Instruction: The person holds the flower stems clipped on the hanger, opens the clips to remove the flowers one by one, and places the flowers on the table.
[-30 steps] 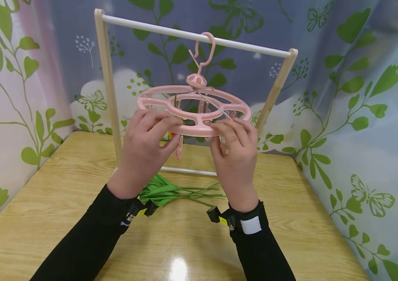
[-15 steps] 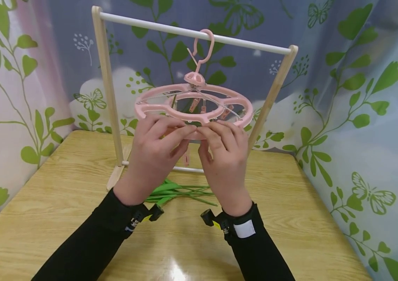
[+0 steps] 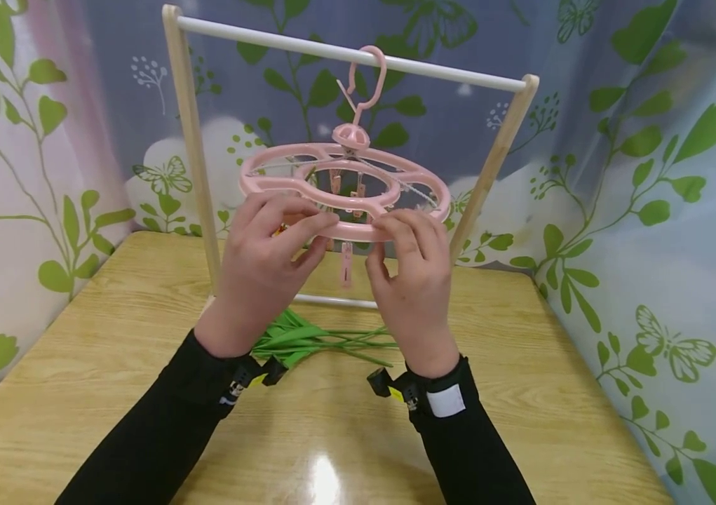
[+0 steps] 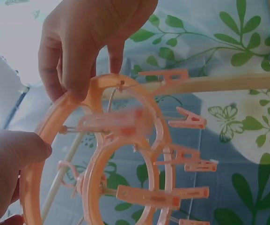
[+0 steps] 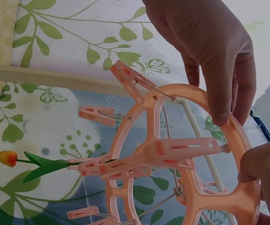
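A round pink clip hanger (image 3: 345, 231) hangs by its hook from the white rod. On the near left of its rim, my left hand (image 3: 272, 252) pinches the ring, thumb below and fingers on top. My right hand (image 3: 414, 273) pinches the rim a little to the right. Between them dangles a pink clip (image 3: 346, 263), blurred in the left wrist view. Several other clips (image 4: 163, 194) hang from the rings. In the right wrist view, a red-and-yellow tulip (image 5: 7, 158) hangs at one clip; from the head, my left hand mostly hides it.
A wooden stand with a white rod (image 3: 282, 41) rises on the wooden table (image 3: 522, 407). Beneath the hanger lie several green artificial stems with leaves (image 3: 294, 337), flower ends hidden behind my left hand and wrist. Leaf-patterned cloth (image 3: 660, 210) covers the back and sides.
My hands came together on the near rim, then moved apart again. The dangling clip has shifted right as the hanger turned. The stems stayed on the table.
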The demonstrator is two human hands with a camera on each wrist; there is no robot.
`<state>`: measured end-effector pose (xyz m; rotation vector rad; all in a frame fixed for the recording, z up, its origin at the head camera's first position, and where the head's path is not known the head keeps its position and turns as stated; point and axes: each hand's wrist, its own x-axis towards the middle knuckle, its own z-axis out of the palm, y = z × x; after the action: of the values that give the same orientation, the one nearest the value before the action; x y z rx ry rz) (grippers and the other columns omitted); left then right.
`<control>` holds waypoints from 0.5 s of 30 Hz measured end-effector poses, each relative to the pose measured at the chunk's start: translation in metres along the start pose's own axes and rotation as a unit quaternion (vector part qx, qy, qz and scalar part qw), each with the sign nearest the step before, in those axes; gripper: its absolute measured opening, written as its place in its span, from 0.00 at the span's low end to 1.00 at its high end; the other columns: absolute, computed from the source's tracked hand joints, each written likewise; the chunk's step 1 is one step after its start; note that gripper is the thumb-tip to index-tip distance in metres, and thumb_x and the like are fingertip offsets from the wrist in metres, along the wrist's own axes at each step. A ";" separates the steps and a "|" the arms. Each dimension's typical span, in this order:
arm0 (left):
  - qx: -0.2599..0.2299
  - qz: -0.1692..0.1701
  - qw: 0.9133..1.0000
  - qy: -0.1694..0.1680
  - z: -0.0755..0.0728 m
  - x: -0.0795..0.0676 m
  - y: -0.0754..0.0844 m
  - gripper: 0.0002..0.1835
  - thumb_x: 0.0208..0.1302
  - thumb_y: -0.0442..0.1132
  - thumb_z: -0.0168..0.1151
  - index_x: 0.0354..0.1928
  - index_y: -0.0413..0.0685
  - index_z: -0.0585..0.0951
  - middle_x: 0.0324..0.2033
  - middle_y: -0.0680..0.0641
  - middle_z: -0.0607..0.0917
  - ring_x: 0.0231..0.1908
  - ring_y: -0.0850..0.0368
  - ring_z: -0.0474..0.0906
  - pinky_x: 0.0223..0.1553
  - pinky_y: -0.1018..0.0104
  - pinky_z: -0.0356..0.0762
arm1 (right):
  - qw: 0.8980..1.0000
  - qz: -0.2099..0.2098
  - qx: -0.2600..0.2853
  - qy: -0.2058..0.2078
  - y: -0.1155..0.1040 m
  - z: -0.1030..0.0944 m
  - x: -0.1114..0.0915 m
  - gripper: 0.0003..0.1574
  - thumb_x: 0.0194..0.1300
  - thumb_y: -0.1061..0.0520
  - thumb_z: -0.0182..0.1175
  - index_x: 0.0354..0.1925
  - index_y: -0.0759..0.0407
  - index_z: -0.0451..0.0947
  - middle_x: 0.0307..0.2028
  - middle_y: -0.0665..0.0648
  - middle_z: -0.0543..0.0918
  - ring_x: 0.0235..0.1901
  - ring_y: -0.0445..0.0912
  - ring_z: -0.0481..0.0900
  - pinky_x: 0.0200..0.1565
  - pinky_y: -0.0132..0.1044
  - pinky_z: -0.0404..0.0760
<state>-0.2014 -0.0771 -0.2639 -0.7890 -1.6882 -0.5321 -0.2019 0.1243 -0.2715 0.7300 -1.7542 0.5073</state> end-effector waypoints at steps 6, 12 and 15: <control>0.002 0.009 1.000 0.017 0.002 0.002 0.011 0.09 0.65 0.36 0.68 0.46 0.47 0.89 0.38 0.43 0.86 0.43 0.42 0.77 0.50 0.47 0.71 | 0.999 -0.022 -0.030 0.017 -0.010 0.003 0.002 0.13 0.66 0.62 0.60 0.48 0.63 0.79 0.46 0.62 0.81 0.50 0.59 0.76 0.60 0.50 0.70; 0.004 0.015 1.000 0.006 0.004 0.000 0.019 0.10 0.65 0.37 0.68 0.47 0.48 0.89 0.39 0.44 0.85 0.42 0.44 0.77 0.47 0.48 0.70 | 0.999 -0.028 -0.033 0.024 -0.015 0.005 0.002 0.12 0.64 0.63 0.61 0.46 0.62 0.81 0.45 0.60 0.83 0.50 0.58 0.77 0.60 0.52 0.70; 0.003 0.014 1.000 0.004 0.004 0.000 0.016 0.09 0.65 0.36 0.67 0.46 0.48 0.89 0.39 0.44 0.85 0.44 0.44 0.77 0.52 0.49 0.71 | 0.999 -0.025 -0.022 0.021 -0.012 0.003 0.002 0.11 0.65 0.64 0.61 0.47 0.62 0.81 0.45 0.61 0.83 0.50 0.58 0.78 0.62 0.50 0.71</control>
<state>-0.1922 -0.0632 -0.2659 -0.8051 -1.6671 -0.5103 -0.1962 0.1130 -0.2710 0.7247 -1.6985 0.4467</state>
